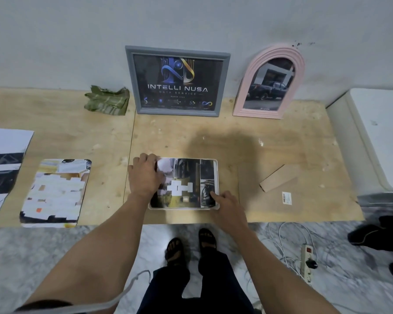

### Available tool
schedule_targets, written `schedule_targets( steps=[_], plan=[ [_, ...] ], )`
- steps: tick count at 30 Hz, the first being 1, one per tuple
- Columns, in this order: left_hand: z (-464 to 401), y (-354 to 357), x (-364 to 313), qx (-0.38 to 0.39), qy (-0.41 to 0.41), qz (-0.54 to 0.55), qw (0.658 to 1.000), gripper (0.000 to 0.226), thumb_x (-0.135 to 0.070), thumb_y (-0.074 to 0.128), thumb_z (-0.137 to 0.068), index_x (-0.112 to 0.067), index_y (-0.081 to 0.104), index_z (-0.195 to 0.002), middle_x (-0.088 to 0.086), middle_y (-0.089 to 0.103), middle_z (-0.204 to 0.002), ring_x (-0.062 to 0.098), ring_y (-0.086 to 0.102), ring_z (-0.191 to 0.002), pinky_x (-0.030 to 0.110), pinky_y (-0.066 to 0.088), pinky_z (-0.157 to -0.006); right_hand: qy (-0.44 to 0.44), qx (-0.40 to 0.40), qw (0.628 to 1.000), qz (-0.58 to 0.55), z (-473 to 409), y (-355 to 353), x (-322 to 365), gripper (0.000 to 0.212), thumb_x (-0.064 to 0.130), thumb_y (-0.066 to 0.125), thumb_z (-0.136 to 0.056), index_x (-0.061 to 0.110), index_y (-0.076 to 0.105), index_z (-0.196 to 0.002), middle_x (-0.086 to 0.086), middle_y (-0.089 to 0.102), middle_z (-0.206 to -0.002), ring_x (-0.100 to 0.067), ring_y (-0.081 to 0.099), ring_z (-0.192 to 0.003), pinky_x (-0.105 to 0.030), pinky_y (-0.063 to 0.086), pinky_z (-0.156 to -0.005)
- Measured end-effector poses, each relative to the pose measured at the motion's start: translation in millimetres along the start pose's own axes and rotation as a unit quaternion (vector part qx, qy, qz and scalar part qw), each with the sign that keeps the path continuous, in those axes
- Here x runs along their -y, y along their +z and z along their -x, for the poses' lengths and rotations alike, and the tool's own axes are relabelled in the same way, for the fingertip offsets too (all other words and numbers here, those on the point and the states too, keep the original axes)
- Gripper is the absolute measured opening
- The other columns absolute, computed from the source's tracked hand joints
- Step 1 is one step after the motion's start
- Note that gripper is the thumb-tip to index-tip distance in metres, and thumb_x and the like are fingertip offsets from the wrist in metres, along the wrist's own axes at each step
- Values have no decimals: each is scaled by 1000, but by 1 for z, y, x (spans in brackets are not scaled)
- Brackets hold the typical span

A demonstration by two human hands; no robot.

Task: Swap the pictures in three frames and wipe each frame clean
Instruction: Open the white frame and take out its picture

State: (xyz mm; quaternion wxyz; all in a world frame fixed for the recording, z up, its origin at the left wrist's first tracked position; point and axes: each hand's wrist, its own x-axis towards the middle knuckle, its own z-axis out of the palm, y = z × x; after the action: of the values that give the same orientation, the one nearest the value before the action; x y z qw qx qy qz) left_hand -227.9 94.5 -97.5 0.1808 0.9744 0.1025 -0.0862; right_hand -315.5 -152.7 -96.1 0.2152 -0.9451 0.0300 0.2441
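On the plywood counter [270,141], near its front edge, a white frame [216,177] lies flat with a collage picture [186,175] on it. Left hand [144,175]: palm down over the left end of the frame, fingers [149,157] curled over the far left corner of the picture and pressing there. Right hand [226,203]: at the near right corner, index finger stretched out with its tip on the picture, remaining fingers loosely bent; whether they grip the rim cannot be told.

Against the wall [191,23], behind the flat frame and well apart from it, stand two further frames. Grey frame [132,82]: upright, leaning on the wall, showing a dark poster that reads "INTELLI NUSA". Pink arched frame [279,57]: just to the right of the grey one, also leaning, with a photograph of a dark car. Green cloth [108,100]: crumpled, just left of the grey frame, beside the wall.

Left part of the counter: a loose print with rounded corners [55,191] lies flat, reaching the front edge; a larger sheet [2,168] lies further left, partly out of view. Right part: a small cardboard box [278,177] and, near it, a white label [286,198]. White appliance [377,132]: at the right end of the counter.

Floor [55,257]: marble-patterned, with a power strip [306,261] and white cables to the right of the person's sandalled feet [192,243].
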Motion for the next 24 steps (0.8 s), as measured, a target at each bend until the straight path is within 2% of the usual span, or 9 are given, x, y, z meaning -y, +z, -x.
schedule_targets(
  steps=[4,8,11,13,15,17,20,22,24],
  plan=[
    [6,-5,-3,-29,-6,-13,999,34,-17,68,-86,-18,67,-120,9,62,-116,33,53,-111,43,36,-92,-11,49,999,5,-5,-5,-9,63,21,55,-87,29,37,-146,0,40,-122,-20,39,-118,-36,44,-96],
    [15,-2,-5,-28,-62,120,990,8,-11,69,-82,-16,64,-86,7,69,-87,35,61,-88,41,48,-81,-34,86,996,8,-10,-15,-14,64,23,58,-85,25,38,-146,-4,40,-123,-25,43,-116,-32,41,-97],
    [22,-3,1,-6,-132,306,943,25,-3,71,-76,-19,55,-68,-15,62,-61,20,63,-71,31,52,-76,-5,78,995,-70,-18,-27,-10,57,31,63,-85,25,46,-139,-4,43,-119,-23,50,-111,-26,40,-91],
    [26,-13,3,24,-138,398,907,38,10,68,-79,-17,48,-63,-18,57,-57,6,63,-72,29,51,-81,-5,37,990,-135,-25,-42,-7,37,32,61,-86,28,53,-122,2,52,-108,-18,57,-103,-22,41,-83],
    [33,-30,8,60,-147,466,870,38,20,62,-82,-10,44,-65,-12,62,-68,-3,65,-87,27,51,-88,14,34,968,-249,-32,-60,0,36,29,62,-90,21,52,-124,4,53,-112,-16,55,-107,-33,45,-93],
    [40,-45,15,70,-164,500,848,34,16,66,-81,-9,48,-67,-5,61,-69,5,61,-84,23,45,-81,31,67,951,-300,-39,-77,8,38,32,62,-91,16,55,-125,6,56,-120,-16,55,-112,-40,48,-95],
    [55,-62,32,34,-199,542,816,24,3,74,-80,-7,53,-75,1,55,-68,9,56,-67,23,40,-71,-4,99,947,-306,-53,-94,32,15,32,60,-92,22,70,-96,7,73,-95,-14,67,-92,-26,48,-71],
    [66,-68,47,7,-224,573,788,25,-3,74,-83,-12,54,-72,-4,60,-67,6,61,-67,24,43,-72,-45,88,951,-292,-62,-101,62,15,26,63,-91,18,69,-80,8,71,-77,-9,66,-73,-23,44,-60],
    [75,-72,62,0,-243,587,772,20,-10,73,-85,-19,61,-73,-6,66,-74,12,63,-77,28,46,-78,-75,75,949,-298,-69,-104,95,26,20,68,-87,12,60,-63,10,59,-55,-3,52,-50,-18,38,-48]
  ],
)
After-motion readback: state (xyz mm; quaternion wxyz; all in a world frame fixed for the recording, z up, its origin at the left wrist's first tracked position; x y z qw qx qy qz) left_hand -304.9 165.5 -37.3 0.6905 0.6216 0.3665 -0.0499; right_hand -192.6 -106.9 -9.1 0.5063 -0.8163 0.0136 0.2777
